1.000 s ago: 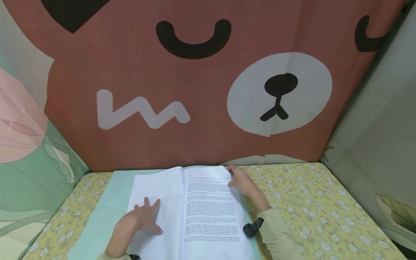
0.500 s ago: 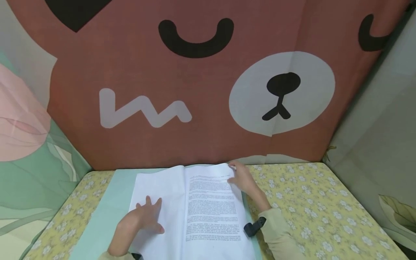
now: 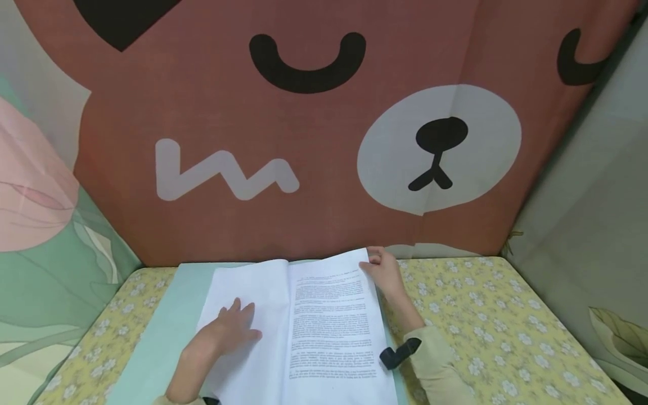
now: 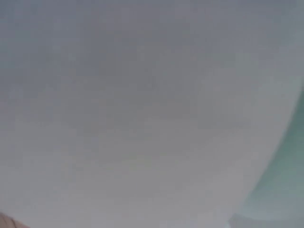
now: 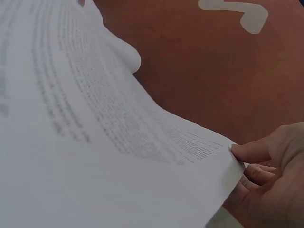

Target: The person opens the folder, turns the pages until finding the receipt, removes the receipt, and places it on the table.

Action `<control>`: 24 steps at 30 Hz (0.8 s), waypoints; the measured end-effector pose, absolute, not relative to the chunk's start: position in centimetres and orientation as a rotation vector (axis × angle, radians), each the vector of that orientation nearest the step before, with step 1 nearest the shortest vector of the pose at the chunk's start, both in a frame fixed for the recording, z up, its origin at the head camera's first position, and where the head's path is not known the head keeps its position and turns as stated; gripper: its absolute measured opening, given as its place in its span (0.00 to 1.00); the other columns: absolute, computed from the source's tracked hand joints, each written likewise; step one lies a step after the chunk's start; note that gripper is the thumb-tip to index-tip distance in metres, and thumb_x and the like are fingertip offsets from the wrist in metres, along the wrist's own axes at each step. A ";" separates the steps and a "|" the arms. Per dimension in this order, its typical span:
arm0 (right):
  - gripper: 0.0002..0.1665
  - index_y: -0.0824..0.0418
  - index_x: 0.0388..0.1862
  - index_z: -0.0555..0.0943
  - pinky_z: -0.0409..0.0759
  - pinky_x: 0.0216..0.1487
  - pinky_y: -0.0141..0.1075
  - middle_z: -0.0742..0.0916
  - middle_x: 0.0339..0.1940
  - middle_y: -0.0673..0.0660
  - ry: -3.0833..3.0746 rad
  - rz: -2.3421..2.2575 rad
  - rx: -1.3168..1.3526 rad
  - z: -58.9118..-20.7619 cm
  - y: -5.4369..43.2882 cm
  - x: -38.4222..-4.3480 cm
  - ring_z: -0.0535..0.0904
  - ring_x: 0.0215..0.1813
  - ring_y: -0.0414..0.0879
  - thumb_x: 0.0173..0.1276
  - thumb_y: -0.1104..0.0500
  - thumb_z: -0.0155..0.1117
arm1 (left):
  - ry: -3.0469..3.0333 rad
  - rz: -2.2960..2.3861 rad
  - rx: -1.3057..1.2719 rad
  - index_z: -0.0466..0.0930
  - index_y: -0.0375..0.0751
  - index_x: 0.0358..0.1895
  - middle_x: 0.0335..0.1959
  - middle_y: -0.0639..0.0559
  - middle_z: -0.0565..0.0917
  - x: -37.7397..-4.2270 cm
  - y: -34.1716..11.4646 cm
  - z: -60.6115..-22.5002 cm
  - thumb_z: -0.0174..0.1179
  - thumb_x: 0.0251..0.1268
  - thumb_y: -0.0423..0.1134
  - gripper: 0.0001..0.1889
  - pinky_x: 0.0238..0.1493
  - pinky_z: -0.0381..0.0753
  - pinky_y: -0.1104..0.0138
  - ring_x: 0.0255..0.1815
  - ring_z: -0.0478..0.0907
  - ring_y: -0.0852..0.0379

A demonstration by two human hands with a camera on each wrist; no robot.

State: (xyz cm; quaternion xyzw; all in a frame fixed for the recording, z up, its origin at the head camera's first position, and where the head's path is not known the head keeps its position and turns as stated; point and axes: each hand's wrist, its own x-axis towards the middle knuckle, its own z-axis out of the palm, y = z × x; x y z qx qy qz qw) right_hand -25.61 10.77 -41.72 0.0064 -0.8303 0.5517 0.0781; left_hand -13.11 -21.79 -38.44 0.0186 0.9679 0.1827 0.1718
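A bound stack of white paper lies spread like a book, its left page (image 3: 255, 292) blank and its right page (image 3: 331, 320) covered in small print. With fingers spread, my left hand (image 3: 230, 329) rests on the blank page. My right hand (image 3: 385, 273) pinches the far right corner of the printed page between thumb and fingers. In the right wrist view that page (image 5: 118, 114) curves up toward the corner, where my thumb (image 5: 251, 151) lies on top. Mostly blurred white paper (image 4: 142, 118) fills the left wrist view.
A pale green sheet (image 3: 152, 332) lies under the paper. Beneath it is a table with a yellow floral cover (image 3: 476, 315). A brown cloth with a bear face (image 3: 304, 225) hangs right behind the table, and printed cloths flank both sides.
My right hand has raised the printed page's far corner and moved slightly up and right with it. The left hand has shifted a little farther up the blank page.
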 end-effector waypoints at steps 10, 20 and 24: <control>0.16 0.69 0.56 0.83 0.79 0.36 0.35 0.90 0.42 0.61 -2.456 1.967 -0.073 -41.0 11.3 -25.5 0.84 0.37 0.48 0.71 0.67 0.69 | 2.868 0.623 0.274 0.70 0.34 0.75 0.79 0.34 0.63 -12.5 -18.8 -37.9 0.60 0.77 0.47 0.31 0.72 0.61 0.34 0.80 0.55 0.31; 0.17 0.70 0.58 0.80 0.83 0.39 0.40 0.89 0.42 0.62 -2.373 2.202 -0.008 -40.6 11.7 -25.2 0.87 0.37 0.48 0.72 0.67 0.66 | 2.638 0.474 0.132 0.73 0.48 0.75 0.77 0.40 0.69 -10.5 -18.3 -37.0 0.76 0.57 0.48 0.41 0.69 0.64 0.35 0.77 0.64 0.35; 0.17 0.70 0.58 0.80 0.83 0.37 0.37 0.89 0.43 0.63 -2.358 2.212 -0.023 -40.6 11.7 -25.1 0.87 0.38 0.49 0.73 0.67 0.65 | 2.623 0.455 0.133 0.73 0.45 0.75 0.73 0.33 0.71 -9.9 -18.1 -36.6 0.78 0.54 0.50 0.43 0.69 0.65 0.35 0.75 0.67 0.33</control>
